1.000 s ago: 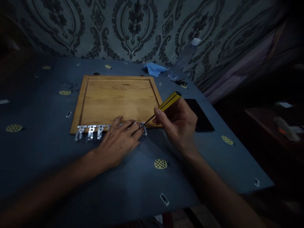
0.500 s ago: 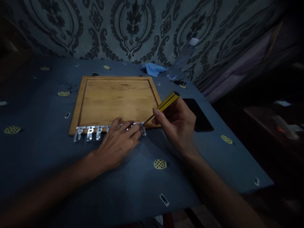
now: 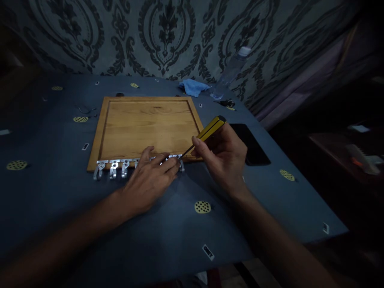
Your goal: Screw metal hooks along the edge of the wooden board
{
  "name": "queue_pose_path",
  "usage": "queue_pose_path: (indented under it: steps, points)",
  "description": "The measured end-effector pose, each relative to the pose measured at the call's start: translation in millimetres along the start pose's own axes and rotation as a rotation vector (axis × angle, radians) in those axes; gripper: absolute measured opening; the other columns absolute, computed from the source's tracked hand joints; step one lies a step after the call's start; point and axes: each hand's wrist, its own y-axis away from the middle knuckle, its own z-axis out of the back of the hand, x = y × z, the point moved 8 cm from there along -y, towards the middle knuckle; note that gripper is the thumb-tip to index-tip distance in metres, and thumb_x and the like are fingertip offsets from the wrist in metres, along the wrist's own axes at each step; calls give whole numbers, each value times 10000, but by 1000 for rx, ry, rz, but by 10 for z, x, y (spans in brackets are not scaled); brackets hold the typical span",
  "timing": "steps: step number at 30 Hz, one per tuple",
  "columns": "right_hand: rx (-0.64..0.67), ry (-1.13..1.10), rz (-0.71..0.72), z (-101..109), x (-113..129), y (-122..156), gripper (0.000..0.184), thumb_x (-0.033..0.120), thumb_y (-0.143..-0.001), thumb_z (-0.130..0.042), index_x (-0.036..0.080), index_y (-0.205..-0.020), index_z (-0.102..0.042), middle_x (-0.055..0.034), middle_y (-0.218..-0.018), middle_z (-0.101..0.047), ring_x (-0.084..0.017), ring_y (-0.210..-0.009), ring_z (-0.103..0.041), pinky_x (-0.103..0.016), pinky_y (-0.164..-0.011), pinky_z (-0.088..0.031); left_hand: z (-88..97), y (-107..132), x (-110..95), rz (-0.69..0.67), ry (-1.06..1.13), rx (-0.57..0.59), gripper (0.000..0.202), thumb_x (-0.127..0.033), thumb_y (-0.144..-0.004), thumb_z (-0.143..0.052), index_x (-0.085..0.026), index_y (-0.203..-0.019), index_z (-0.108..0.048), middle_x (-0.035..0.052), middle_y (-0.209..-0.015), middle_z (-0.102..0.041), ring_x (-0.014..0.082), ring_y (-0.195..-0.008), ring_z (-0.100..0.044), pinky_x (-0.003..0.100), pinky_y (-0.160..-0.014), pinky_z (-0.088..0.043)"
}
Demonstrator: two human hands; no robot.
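Note:
A wooden panel with a raised frame (image 3: 150, 120) lies flat on the table. Along its near edge runs a silvery metal hook rail (image 3: 113, 168), its hooks jutting toward me. My left hand (image 3: 151, 178) covers the middle of this rail; its foremost fingers are closed at the right-end hook, while one finger sticks up over the wood. In my right hand (image 3: 226, 156) is a screwdriver (image 3: 211, 129) with a yellow and black handle, gripped between thumb and fingers. Its thin shaft slants down left, with the tip at the rail beside my left fingertips. Any screw there is too small to see.
Right of the panel lies a black tablet-like slab (image 3: 252, 146). Behind stand a clear bottle (image 3: 229, 74), a blue cloth (image 3: 193, 87) and a small dark object (image 3: 226, 103). The blue patterned tablecloth (image 3: 168, 244) ends at the right; a patterned wall (image 3: 168, 36) rises behind.
Both hands, the screwdriver and the panel stay almost in place. The view has shifted very slightly.

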Motion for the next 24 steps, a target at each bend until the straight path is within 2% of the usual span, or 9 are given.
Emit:
queue_pose_path:
  steps: [5,9,14,18,24]
  points:
    - [-3,-7,9,-11,19,17,317,458,-814,-819,261,-862,-576,20,-768,-615,-147,-592,-618,-315,-525,-581,-20,-15,4,8,18,37,217,-221,-1051,-525,-176,-1194,-681,38,-1181,-754,236,-1139,-677,511,-1129,-342]
    - [-42,-39,15,22,54,12,331,476,-809,-822,263,-838,-569,31,-737,-609,-149,-580,-632,-319,-529,-581,-6,-23,6,11,23,24,237,-231,-1061,-506,-170,-1209,-681,40,-1186,-758,233,-1111,-689,515,-1125,-347]
    - [-90,-55,50,88,128,0,320,431,-843,-802,256,-815,-535,44,-702,-606,-137,-548,-629,-299,-506,-557,14,-29,16,26,45,11,232,-235,-1054,-526,-150,-1200,-685,50,-1185,-758,237,-1129,-681,491,-1127,-354]
    - [-66,-49,36,79,140,6,309,395,-840,-810,252,-819,-537,44,-725,-605,-134,-564,-633,-298,-517,-551,20,-42,24,30,72,19,234,-236,-1053,-526,-144,-1201,-683,54,-1179,-757,243,-1134,-681,499,-1114,-357]
    - [-39,-56,22,39,106,18,308,440,-832,-810,267,-847,-556,33,-742,-603,-150,-579,-626,-326,-536,-567,12,-44,27,22,79,33,250,-238,-1071,-485,-159,-1212,-675,52,-1180,-759,248,-1164,-674,513,-1115,-337]
